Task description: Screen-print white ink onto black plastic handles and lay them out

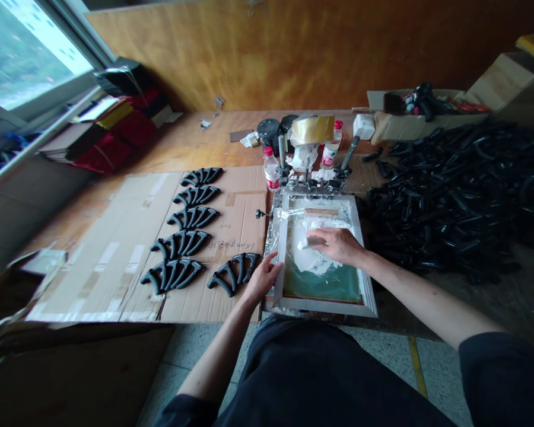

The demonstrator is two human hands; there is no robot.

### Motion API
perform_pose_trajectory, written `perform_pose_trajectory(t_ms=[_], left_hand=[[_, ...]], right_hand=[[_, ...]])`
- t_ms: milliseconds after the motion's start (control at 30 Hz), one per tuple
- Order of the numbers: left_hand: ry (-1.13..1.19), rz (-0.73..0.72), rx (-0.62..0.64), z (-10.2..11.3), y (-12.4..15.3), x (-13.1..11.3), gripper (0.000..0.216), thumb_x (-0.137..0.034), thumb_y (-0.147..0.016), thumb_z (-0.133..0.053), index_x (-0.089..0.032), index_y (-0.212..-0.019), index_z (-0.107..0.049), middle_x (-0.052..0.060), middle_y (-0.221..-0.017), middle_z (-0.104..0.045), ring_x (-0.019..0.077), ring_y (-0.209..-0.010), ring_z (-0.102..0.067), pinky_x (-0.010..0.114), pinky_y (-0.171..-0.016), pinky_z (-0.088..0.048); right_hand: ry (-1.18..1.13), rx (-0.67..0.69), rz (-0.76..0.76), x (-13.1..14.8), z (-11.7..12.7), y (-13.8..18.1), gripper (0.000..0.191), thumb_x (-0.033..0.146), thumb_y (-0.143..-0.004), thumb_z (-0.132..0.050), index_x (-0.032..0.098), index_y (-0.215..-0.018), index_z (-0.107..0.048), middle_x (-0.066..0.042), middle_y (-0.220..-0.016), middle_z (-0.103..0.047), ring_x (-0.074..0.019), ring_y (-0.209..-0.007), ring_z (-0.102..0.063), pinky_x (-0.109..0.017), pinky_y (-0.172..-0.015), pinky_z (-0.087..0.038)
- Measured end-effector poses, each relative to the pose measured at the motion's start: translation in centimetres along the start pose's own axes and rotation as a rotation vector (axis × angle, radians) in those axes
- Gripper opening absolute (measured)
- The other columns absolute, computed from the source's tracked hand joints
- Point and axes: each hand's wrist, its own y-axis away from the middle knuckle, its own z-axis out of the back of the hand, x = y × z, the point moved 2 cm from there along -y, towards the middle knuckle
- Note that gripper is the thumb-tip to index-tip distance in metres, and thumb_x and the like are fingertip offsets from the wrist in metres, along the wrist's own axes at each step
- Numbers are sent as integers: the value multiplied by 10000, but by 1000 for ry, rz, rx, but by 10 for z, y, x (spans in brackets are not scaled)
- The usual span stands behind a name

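Note:
A screen-printing frame [370, 290] with a pale metal border lies in front of me. Its green mesh [323, 286] is partly covered by thick white ink [309, 261]. My right hand [340, 244] is closed around a small squeegee [309, 242] smeared with white, over the inked part of the mesh. At the frame's left border is my left hand [263, 277], its fingers apart and reaching to the edge; whether they press on it is unclear. Just left of that hand, a short row of black curved handles [234, 274] rests on a cardboard sheet [115, 237].
More rows of black handles [173, 276] lie on the cardboard. A large heap of black handles [454, 196] is at right. Behind the frame stand a clamp post [347, 155], red-capped bottles [271, 169], a tape roll [312, 129] and a dark tub [268, 133]. An open carton [409, 127] sits back right.

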Motion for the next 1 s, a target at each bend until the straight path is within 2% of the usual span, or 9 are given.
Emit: perform_pose_trajectory(t_ms=[167, 333, 433, 533, 633, 767, 833, 933, 1000], left_hand=[[134, -60, 31, 15, 23, -49, 683, -558, -827, -576, -209, -1402, -457, -57, -603, -490, 89, -505, -461, 200, -484, -402], [392, -217, -41, 25, 34, -120, 577, -657, -891, -383, -177, -1091, -634, 18, -739, -612, 111, -580, -557, 222, -519, -456], [464, -437, -84, 28, 24, -164, 520, -609, -917, -392, -196, -1153, -603, 55, -1002, -661, 159, -819, -641, 266, -664, -534], [500, -534, -80, 24, 10, -183, 535, -595, -929, -377, -192, -1238, -545, 88, -1088, -659, 189, -977, -645, 296, -746, -553], [586, -434, -145, 4, 5, -159, 573, -620, -917, -379, -174, -1254, -506, 108, -1059, -682, 191, -952, -665, 287, -719, -552], [561, 163, 179, -52, 20, -80, 647, -656, -821, -540, -121, -1185, -566, 199, -1117, -685, 267, -917, -688, 331, -641, -559], [611, 265, 200, -69, 32, -47, 604, -638, -824, -551, -145, -1172, -583, 191, -1205, -655, 273, -1010, -670, 351, -710, -571], [698, 253, 48, -62, 44, -14, 475, -563, -846, -569, -136, -1051, -606, 166, -1154, -675, 233, -945, -694, 309, -703, -573], [660, 255, -113, -34, 49, 8, 417, -527, -859, -563, -138, -1004, -598, 148, -1139, -682, 201, -834, -713, 273, -628, -568]], right_hand=[[91, -169, -176, -34, 51, -45, 591, 371, -833, -695, 316, -1388, -501, -29, -1128, -684, -191, -881, -652, -305, -748, -506], [-38, -501, -482, -116, 92, 2, 319, 250, -952, -499, 71, -1169, -650, -79, -822, -722, -105, -655, -614, -219, -649, -466], [-28, -443, -498, -121, 62, 31, 332, 243, -946, -469, -10, -965, -683, -66, -757, -712, -74, -630, -586, -154, -624, -459], [-3, -268, -336, -85, 1, 38, 267, 349, -852, -649, 87, -852, -700, -51, -848, -708, -124, -778, -614, -206, -740, -495], [143, -83, -243, -42, -48, 32, 210, 346, -811, -713, 144, -832, -661, -105, -955, -679, -223, -924, -601, -323, -826, -478], [152, -11, -382, 4, -64, 28, 148, 290, -937, -537, 159, -902, -595, -109, -862, -659, -229, -879, -599, -314, -760, -453], [65, -26, -298, 30, -62, 29, 145, 293, -949, -517, 167, -920, -583, -100, -874, -656, -229, -906, -596, -315, -763, -452], [-95, 15, -30, 44, -56, 35, 93, 265, -939, -545, 196, -899, -594, -52, -932, -652, -187, -931, -596, -293, -799, -458], [-73, 11, -39, 17, -45, 42, 38, 229, -913, -580, 211, -915, -613, -37, -976, -652, -174, -938, -595, -298, -828, -461]])
